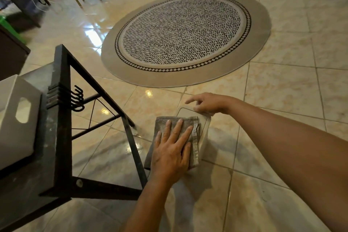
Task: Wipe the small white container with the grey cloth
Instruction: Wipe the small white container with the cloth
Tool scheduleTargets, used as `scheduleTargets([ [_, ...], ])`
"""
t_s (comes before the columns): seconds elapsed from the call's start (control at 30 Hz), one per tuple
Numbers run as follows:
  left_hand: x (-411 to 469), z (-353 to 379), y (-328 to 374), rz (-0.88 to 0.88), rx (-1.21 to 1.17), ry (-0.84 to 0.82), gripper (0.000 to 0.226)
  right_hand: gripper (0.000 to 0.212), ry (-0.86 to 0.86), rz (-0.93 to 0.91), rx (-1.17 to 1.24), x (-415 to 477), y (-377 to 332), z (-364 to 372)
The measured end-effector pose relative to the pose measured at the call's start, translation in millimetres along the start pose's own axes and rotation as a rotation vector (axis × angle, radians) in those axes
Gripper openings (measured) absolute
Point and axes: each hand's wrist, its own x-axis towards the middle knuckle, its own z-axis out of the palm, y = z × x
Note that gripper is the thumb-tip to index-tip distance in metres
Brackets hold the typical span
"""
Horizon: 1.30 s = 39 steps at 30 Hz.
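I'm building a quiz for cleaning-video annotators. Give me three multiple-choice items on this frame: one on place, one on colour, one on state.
1. Where does the folded grey cloth lie?
A on the small white container
B on the round patterned rug
C on the black metal shelf

2. What colour are the rug's inner marks?
A red
B black
C green

3. How is the left hand?
A fisted
B flat, fingers spread
C pinching

Answers: A, the cloth covers the container; B, black dashes on white; B, its palm presses the cloth while the right hand steadies the container's far edge.

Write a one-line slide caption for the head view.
Left hand presses grey cloth flat on small white container; right hand steadies its far edge.
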Motion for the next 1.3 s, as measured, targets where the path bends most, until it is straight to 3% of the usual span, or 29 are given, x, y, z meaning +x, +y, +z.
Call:
scheduleTargets([
  [0.13, 4.8, -1.9, 8.4, -0.1, -0.031, 0.014, 0.053, 0.051, -0.063, 0.038, 0.051, -6.6, 5.9, -0.6],
  [0.23, 10.6, -0.7, 16.1, -0.178, -0.064, 0.04, 0.053, 0.056, 0.019, 0.046, 0.158, -19.5, 15.8, 7.7],
  [0.43, 12.0, -6.5, 30.4, -0.158, -0.141, 0.04, 0.059, 0.058, 0.148, 0.05, 0.347, -43.9, 28.0, 38.0],
  [0.8, 25.7, -7.8, 0.5, -0.051, 0.061, -0.113, 0.063, 0.077, 0.003, -0.004, 0.404, -41.2, 33.2, 29.9],
  [0.93, 31.0, -8.8, -4.8, -0.221, 0.05, -0.056, 0.064, 0.076, 0.008, -0.028, 0.414, -38.1, 34.6, 28.6],
  [1.13, 46.8, -4.0, 24.5, -0.003, 0.051, -0.101, 0.06, 0.08, -0.032, -0.042, 0.419, -39.8, 32.9, 27.6],
  [1.3, 50.6, -6.4, 7.7, -0.174, 0.006, -0.063, 0.059, 0.083, -0.015, -0.026, 0.42, -36.7, 31.8, 25.2],
])
